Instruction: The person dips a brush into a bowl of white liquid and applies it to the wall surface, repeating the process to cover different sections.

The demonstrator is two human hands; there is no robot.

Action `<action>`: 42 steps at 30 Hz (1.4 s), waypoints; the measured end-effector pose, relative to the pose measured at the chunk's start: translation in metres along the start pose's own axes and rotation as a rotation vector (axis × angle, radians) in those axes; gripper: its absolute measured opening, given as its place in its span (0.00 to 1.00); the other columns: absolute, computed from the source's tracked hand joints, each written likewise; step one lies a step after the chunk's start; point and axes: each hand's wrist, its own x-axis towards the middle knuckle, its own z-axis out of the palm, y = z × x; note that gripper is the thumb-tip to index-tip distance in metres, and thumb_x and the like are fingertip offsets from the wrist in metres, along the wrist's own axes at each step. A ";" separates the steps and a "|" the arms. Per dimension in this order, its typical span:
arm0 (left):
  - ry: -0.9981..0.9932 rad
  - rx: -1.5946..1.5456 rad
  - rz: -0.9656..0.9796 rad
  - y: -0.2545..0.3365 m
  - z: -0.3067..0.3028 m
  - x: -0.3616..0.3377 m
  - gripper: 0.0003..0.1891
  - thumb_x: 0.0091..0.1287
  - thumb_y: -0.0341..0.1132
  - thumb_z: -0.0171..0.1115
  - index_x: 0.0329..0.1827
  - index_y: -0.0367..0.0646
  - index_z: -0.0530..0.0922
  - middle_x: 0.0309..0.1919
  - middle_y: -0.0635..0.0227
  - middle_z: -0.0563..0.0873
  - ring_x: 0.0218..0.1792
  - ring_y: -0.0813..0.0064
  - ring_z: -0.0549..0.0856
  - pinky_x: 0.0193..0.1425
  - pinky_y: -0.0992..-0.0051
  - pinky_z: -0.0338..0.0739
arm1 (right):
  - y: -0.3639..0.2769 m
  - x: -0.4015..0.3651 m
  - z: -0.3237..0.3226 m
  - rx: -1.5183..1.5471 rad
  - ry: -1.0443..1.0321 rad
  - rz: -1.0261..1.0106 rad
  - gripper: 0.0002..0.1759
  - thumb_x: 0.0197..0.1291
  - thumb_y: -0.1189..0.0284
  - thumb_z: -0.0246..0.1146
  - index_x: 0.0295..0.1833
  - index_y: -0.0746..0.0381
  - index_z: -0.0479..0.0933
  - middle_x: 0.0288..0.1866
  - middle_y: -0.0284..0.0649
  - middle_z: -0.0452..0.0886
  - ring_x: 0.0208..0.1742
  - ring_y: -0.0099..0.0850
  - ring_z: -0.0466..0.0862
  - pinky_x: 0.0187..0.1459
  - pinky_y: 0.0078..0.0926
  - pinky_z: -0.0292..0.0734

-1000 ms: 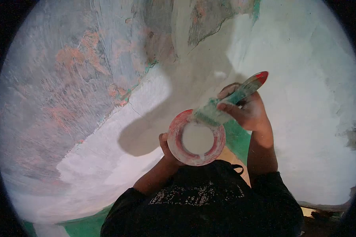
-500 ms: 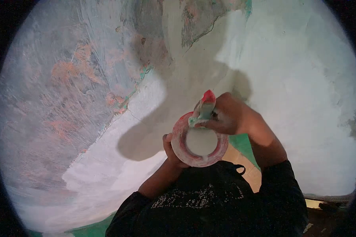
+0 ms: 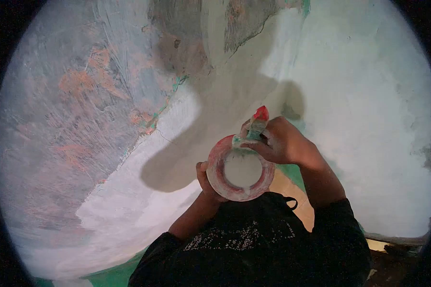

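Note:
A round red container (image 3: 216, 168), its rim smeared with white, holds a pale, smooth substance. My left hand (image 3: 207, 184) grips its left side, with the thumb at the rim and the other fingers hidden beneath. My right hand (image 3: 280, 141) is closed round a brush-like tool (image 3: 257, 128) with a red tip pointing up. The tool's lower end, coated in pale green and white, touches the container's upper rim. Its exact shape is partly hidden by my fingers.
In front stands a wall (image 3: 364, 119), coated white at right and bare grey with orange patches at left. Shadows fall across its middle. A green band runs along its bottom. Dark objects (image 3: 402, 249) lie at the lower right.
My right hand and the tool have shifted slightly to the right, and the tool leans more to the right. The container has moved very slightly left.

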 end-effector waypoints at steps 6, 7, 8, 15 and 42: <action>-0.088 0.008 0.036 -0.008 -0.015 -0.001 0.44 0.53 0.61 0.45 0.69 0.39 0.62 0.64 0.51 0.70 0.65 0.54 0.70 0.68 0.56 0.63 | 0.017 -0.022 -0.001 -0.171 -0.021 0.049 0.12 0.58 0.66 0.65 0.40 0.64 0.76 0.31 0.44 0.81 0.31 0.40 0.81 0.34 0.32 0.74; -0.073 0.014 0.041 -0.007 -0.014 -0.001 0.44 0.53 0.61 0.45 0.69 0.39 0.61 0.64 0.51 0.69 0.65 0.54 0.69 0.69 0.56 0.63 | 0.019 -0.025 -0.001 0.020 0.059 0.041 0.11 0.59 0.66 0.64 0.41 0.63 0.76 0.33 0.42 0.81 0.32 0.39 0.81 0.35 0.31 0.75; -0.057 0.018 0.046 -0.005 -0.013 -0.002 0.44 0.53 0.61 0.45 0.69 0.38 0.61 0.65 0.51 0.69 0.65 0.54 0.69 0.69 0.56 0.62 | 0.020 -0.028 0.000 0.212 0.135 0.031 0.11 0.60 0.66 0.63 0.42 0.63 0.76 0.36 0.40 0.82 0.33 0.37 0.82 0.35 0.31 0.75; -0.153 -0.103 0.122 0.012 -0.010 -0.001 0.44 0.53 0.63 0.46 0.70 0.42 0.61 0.66 0.53 0.67 0.66 0.53 0.68 0.69 0.52 0.62 | 0.057 -0.046 0.036 1.579 0.574 0.360 0.14 0.65 0.67 0.59 0.53 0.59 0.71 0.47 0.39 0.80 0.45 0.32 0.83 0.43 0.27 0.81; 0.184 0.134 0.429 0.022 -0.023 -0.047 0.43 0.55 0.68 0.44 0.69 0.48 0.63 0.67 0.58 0.67 0.66 0.53 0.67 0.67 0.48 0.64 | 0.119 0.140 0.015 0.165 1.354 -0.266 0.10 0.56 0.74 0.67 0.38 0.63 0.72 0.38 0.36 0.77 0.39 0.24 0.77 0.43 0.24 0.74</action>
